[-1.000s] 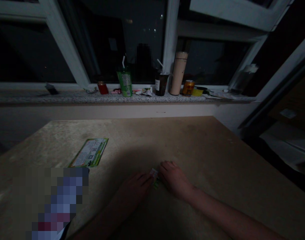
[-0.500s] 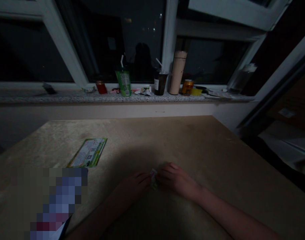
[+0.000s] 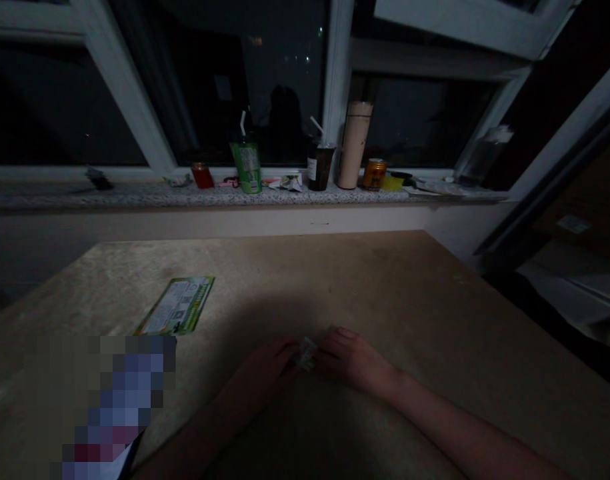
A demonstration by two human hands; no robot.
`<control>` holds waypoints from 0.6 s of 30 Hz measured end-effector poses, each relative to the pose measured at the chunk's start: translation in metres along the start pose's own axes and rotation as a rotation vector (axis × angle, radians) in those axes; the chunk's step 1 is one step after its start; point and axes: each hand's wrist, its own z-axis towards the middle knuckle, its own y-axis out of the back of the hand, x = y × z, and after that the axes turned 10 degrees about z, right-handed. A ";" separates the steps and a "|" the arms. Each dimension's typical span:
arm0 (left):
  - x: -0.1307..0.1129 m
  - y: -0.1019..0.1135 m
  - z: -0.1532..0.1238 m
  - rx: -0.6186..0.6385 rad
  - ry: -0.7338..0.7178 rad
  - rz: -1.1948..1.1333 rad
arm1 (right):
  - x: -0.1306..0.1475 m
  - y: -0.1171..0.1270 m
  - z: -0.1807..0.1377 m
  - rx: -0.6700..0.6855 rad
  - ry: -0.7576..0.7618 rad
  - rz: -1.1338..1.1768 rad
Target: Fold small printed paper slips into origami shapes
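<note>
Between my two hands is a small whitish and green piece, perhaps paper or a wrapper [image 3: 307,352]; the dim light hides its exact kind. My left hand [image 3: 271,360] is closed on its left edge, and my right hand [image 3: 352,357] pinches it from the right. Both hands are low over the tabletop [image 3: 385,287], knuckles up, with the fingertips partly hidden. Farther left, a flat green and white printed packet or card [image 3: 177,307] lies on the table, apart from my hands.
A blurred-out bluish object [image 3: 129,387] occupies the table's left front. Along the windowsill [image 3: 149,195] stand a red jar [image 3: 202,176], a green cup with straw [image 3: 248,167], a dark drink cup [image 3: 319,168], a tall flask [image 3: 355,147], an orange can [image 3: 374,175] and a clear bottle [image 3: 487,157].
The small piece has turned slightly between my fingers and shows more of its whitish face. My left hand has shifted a little; the right has barely moved.
</note>
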 end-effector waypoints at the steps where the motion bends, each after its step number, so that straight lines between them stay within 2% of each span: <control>1: 0.001 -0.001 0.000 -0.003 0.007 -0.009 | 0.000 0.001 0.000 0.001 -0.023 0.009; 7: 0.001 0.000 0.000 -0.022 0.043 -0.061 | -0.001 0.001 -0.002 -0.051 -0.195 0.148; 13: 0.008 -0.002 0.006 -0.061 0.134 0.002 | -0.004 0.001 0.003 -0.114 -0.452 0.373; 18: 0.011 -0.004 0.009 -0.061 0.175 0.050 | -0.002 -0.002 0.007 -0.064 -0.514 0.364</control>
